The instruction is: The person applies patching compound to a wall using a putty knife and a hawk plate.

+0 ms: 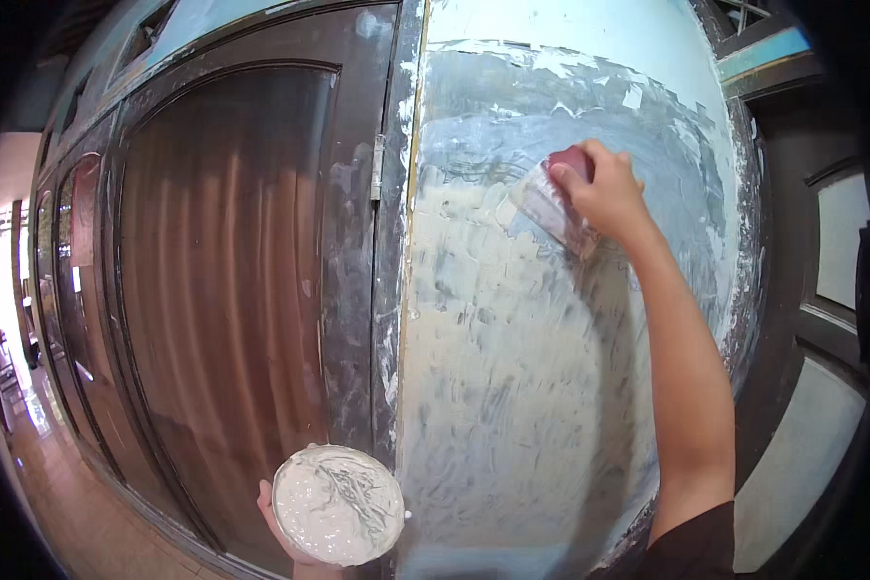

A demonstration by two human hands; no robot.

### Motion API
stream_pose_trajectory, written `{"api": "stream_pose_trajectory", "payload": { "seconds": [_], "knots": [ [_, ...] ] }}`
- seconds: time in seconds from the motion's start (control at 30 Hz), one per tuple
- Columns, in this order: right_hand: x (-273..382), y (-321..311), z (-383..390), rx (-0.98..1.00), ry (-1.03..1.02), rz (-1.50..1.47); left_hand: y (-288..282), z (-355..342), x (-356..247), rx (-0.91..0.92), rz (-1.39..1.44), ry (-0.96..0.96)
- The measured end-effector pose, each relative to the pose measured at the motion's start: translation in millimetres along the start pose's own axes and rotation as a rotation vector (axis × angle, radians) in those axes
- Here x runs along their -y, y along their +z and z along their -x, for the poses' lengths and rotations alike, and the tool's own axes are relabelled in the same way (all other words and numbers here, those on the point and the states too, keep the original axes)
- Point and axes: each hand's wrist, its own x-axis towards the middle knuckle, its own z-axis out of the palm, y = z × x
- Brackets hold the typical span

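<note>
My right hand (604,187) grips a putty knife (559,211) by its dark red handle. The wide blade, smeared with white paste, lies against the wall panel (522,348). Below the blade the panel carries a cream, uneven coat of filler; above it the surface is blue-grey with scraped white patches. Low in front of the door, my left hand (278,517) is wrapped round a round tub (338,505) full of creamy off-white filler with grey streaks. Only some of its fingers show beside the tub; the rest is hidden behind it.
A dark wooden door (232,251) with a glass pane and a brown curtain behind it stands left of the panel. A metal hinge (377,166) sticks out at its frame. Another dark panelled door (793,242) is at the right. Tiled floor (77,493) shows at lower left.
</note>
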Motion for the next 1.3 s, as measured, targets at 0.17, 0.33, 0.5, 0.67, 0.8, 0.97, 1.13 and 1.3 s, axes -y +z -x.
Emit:
{"api": "stream_pose_trajectory", "payload": {
  "seconds": [0.17,0.33,0.5,0.67,0.8,0.97,1.13,1.3],
  "knots": [
    [-1.0,-2.4,-8.0,0.046,0.047,-0.171,-2.4,2.7,-2.3,-0.018,0.000,0.064],
    [20.3,5.0,10.4,0.078,-0.041,-0.023,-3.9,1.5,2.5,-0.012,-0.024,0.062],
    [4.1,-7.8,-2.0,-0.021,0.076,-0.072,-2.9,2.6,7.0,0.017,-0.007,0.048],
    [11.4,6.2,23.3,0.058,-0.082,-0.101,-6.4,5.0,1.8,-0.006,0.007,0.048],
    [11.4,2.5,16.9,0.027,-0.009,0.010,5.7,8.0,6.2,-0.013,-0.028,0.049],
    [-8.3,-2.0,4.2,-0.018,0.060,-0.133,4.7,10.5,3.8,-0.052,-0.030,0.056],
    [13.3,3.6,24.5,0.081,-0.024,-0.042,-2.0,11.0,1.3,-0.042,-0.031,0.068],
    [-8.9,-4.9,2.2,-0.059,0.119,-0.092,-1.5,13.6,-2.5,-0.004,-0.039,0.058]
  ]
}}
